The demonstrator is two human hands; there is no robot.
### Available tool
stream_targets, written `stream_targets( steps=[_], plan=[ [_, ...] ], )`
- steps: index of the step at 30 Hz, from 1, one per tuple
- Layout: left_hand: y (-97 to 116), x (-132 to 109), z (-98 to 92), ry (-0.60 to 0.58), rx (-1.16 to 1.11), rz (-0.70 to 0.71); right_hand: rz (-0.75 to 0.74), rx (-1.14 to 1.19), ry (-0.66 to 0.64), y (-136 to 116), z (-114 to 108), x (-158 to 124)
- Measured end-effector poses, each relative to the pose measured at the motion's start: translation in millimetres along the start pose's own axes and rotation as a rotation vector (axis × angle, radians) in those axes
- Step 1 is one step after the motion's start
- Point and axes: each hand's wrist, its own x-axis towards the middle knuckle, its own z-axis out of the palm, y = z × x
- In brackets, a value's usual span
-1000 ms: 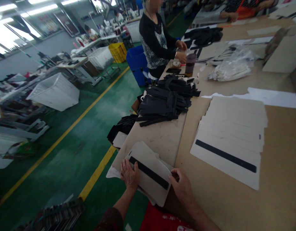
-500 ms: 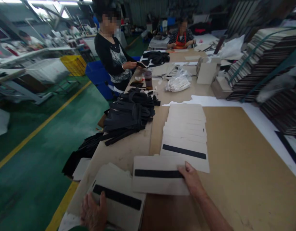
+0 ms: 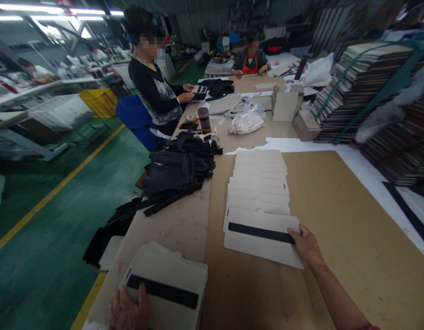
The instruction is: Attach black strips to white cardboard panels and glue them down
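Note:
My right hand (image 3: 306, 245) lies on the right end of a pale card with a black strip (image 3: 260, 233), the nearest card of an overlapping row of cards (image 3: 258, 178) on the brown table (image 3: 336, 220). Its fingers are curled over the card's edge. My left hand (image 3: 127, 311) rests flat, fingers apart, on a stack of like cards (image 3: 167, 284) at the table's near left corner; the top card there also has a black strip.
A heap of black strips (image 3: 179, 169) lies on the table's left side, more hang off the edge. A person in black (image 3: 153, 91) stands at the far left with a cup (image 3: 204, 119) nearby. Tall stacks of boards (image 3: 370, 91) line the right. Green floor on the left.
My right hand carried one striped card from the near stack to the right and laid it at the near end of the row. My left hand stayed on the stack.

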Motion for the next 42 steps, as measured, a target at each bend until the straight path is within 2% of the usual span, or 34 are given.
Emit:
stream_targets(
  steps=[6,9,10,11,12,14,16,18,20,23,29,34,37,40,42],
  plan=[
    [0.3,0.4,1.5,0.005,-0.001,-0.006,-0.07,-0.173,0.091,-2.2,4.6,0.7],
    [6.1,-6.0,-4.7,0.028,0.004,-0.018,-0.268,-0.288,0.234,-7.1,22.6,-17.8],
    [7.7,-8.0,-6.1,0.024,0.002,-0.003,-0.357,-0.307,0.223,-10.2,34.2,-29.1],
    [8.4,-9.5,-6.5,0.018,-0.005,0.016,-0.438,-0.304,0.148,-13.9,48.5,-43.4],
    [8.2,-10.3,-5.8,0.027,0.008,0.025,-0.497,-0.282,0.014,-18.0,64.7,-60.5],
    [5.1,-10.9,-2.0,0.042,0.037,0.026,-0.535,-0.208,-0.364,-26.0,99.5,-100.8],
    [0.8,-11.4,2.4,0.054,0.057,0.021,-0.529,-0.173,-0.617,-31.5,131.6,-142.1],
    [-1.7,-12.4,5.2,0.06,0.062,0.018,-0.507,-0.184,-0.72,-33.3,156.3,-176.1],
    [-1.7,-13.6,6.0,0.065,0.059,0.018,-0.503,-0.196,-0.74,-32.2,171.5,-198.7],
    [0.6,-14.9,5.1,0.066,0.055,0.021,-0.495,-0.2,-0.7,-29.9,178.0,-213.8],
    [2.6,-16.5,3.3,0.062,0.064,0.024,-0.443,-0.125,-0.648,-40.3,173.5,-216.1],
    [5.0,-16.3,0.5,0.061,0.067,0.032,-0.067,0.048,-0.785,-50.3,188.8,-233.6],
    [5.1,-15.2,-1.4,0.054,0.06,0.026,0.067,0.189,-0.842,-50.8,199.4,-244.9],
    [2.0,-11.9,0.3,0.054,0.034,0.009,0.103,0.264,-0.832,-52.2,196.0,-233.7],
    [-0.3,-9.1,3.4,0.056,0.017,0.018,0.1,0.319,-0.803,-53.6,178.3,-208.8]
  ],
)
